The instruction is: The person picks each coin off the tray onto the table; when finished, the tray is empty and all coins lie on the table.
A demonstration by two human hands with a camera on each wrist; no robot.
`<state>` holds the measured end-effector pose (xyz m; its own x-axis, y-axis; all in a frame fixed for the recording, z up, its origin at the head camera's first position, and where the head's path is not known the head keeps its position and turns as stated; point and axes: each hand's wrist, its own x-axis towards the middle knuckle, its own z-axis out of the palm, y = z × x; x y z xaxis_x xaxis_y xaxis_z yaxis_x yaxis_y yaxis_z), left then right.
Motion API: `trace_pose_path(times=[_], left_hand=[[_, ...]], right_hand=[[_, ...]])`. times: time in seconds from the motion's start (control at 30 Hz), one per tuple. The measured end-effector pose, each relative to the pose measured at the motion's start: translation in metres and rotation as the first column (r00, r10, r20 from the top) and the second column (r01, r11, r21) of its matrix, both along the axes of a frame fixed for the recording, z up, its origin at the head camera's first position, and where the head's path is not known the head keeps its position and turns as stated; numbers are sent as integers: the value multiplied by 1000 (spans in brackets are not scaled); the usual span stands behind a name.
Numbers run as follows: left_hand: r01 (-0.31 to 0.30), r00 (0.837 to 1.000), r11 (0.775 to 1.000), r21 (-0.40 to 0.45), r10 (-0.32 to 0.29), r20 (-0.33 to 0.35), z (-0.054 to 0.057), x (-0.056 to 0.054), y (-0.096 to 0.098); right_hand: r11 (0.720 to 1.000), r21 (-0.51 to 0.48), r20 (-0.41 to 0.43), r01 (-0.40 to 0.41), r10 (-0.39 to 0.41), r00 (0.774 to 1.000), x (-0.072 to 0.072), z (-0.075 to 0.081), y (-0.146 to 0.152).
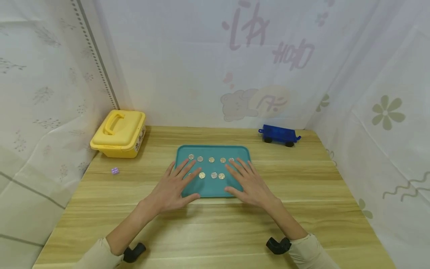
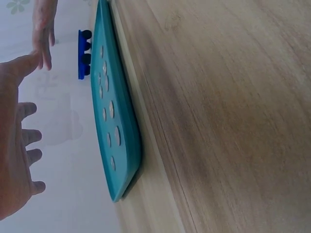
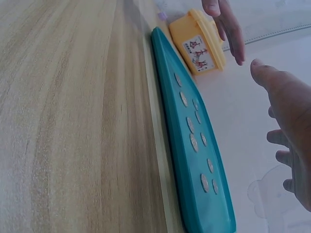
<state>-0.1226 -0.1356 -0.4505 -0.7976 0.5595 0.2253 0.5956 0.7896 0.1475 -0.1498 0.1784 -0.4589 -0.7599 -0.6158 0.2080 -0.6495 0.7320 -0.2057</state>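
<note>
A teal tray lies flat on the wooden table, with several round coins spread over it in two rough rows. My left hand hovers above the tray's left side, fingers spread and nothing in it. Over the right side, my right hand is held the same way, empty, its fingertips overlapping a coin in the head view. Both wrist views show the left hand and the right hand raised clear of the tray, with the coins lying flat on it.
At the back left stands a yellow lidded box with a handle. A small purple block lies in front of it. Toward the back right is a blue toy wagon with black wheels. Patterned white cloth hangs behind the table and at both sides.
</note>
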Motion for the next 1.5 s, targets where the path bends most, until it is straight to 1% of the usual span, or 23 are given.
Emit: trace_pose_path(times=[0.27, 0.37, 0.47, 0.53, 0.6, 0.67, 0.73, 0.8, 0.87, 0.93, 1.0, 1.03, 1.07, 1.1, 1.13, 1.17, 1.23, 1.3, 1.33, 1.43, 1.5], left_hand=[[-17, 999, 1000, 2, 17, 51, 3, -3, -2], [-25, 998, 1000, 6, 24, 62, 2, -4, -4], [-35, 997, 999, 27, 33, 67, 0, -8, -7], [-57, 996, 997, 42, 54, 74, -2, -11, -10], [-93, 993, 994, 62, 88, 77, -5, -16, -13], [-144, 986, 984, 106, 133, 101, -7, -22, -17], [-193, 976, 968, 163, 172, 132, -10, -29, -22], [-242, 962, 941, 236, 201, 183, -14, -34, -27], [-296, 942, 904, 310, 222, 253, -18, -39, -32], [-355, 915, 853, 383, 233, 330, -24, -43, -37], [-418, 880, 785, 457, 227, 417, -29, -46, -40], [-450, 863, 746, 491, 221, 455, -32, -48, -41], [-474, 849, 710, 520, 212, 485, -35, -50, -42], [-494, 838, 674, 550, 200, 508, -38, -52, -42], [-506, 831, 646, 572, 186, 524, -41, -54, -43], [-517, 825, 618, 592, 177, 537, -44, -56, -43], [-531, 821, 580, 618, 170, 545, -50, -60, -43], [-535, 821, 557, 636, 165, 546, -56, -63, -42], [-539, 821, 544, 643, 167, 547, -59, -65, -41], [-547, 822, 508, 665, 177, 541, -67, -68, -37], [-546, 826, 498, 673, 188, 531, -73, -70, -33]], right_hand=[[999, 1, 9, 32, -32, 999, 1, -2, 6], [999, -10, 16, 44, -44, 999, 0, -5, 8], [998, -25, 28, 53, -52, 998, -1, -7, 12], [997, -34, 40, 64, -62, 997, -1, -10, 15], [995, -54, 64, 80, -76, 995, -3, -12, 18], [992, -88, 86, 95, -87, 992, -5, -15, 21], [985, -131, 122, 116, -101, 987, -9, -19, 24], [972, -181, 156, 146, -118, 981, -13, -24, 26], [952, -239, 191, 190, -145, 971, -17, -31, 28], [919, -309, 222, 244, -179, 958, -20, -40, 30], [876, -391, 235, 284, -204, 950, -23, -50, 32], [851, -434, 233, 296, -212, 949, -25, -54, 33], [825, -477, 226, 303, -217, 950, -27, -59, 33], [802, -517, 211, 299, -219, 953, -29, -64, 33], [780, -554, 195, 290, -218, 956, -31, -68, 33], [758, -588, 181, 282, -217, 959, -33, -72, 31], [724, -635, 155, 269, -222, 963, -36, -79, 29], [699, -665, 137, 263, -232, 963, -40, -85, 25], [694, -671, 122, 261, -244, 962, -41, -86, 23], [703, -671, 53, 238, -275, 960, -44, -87, 19], [718, -660, 9, 220, -285, 959, -45, -86, 18]])
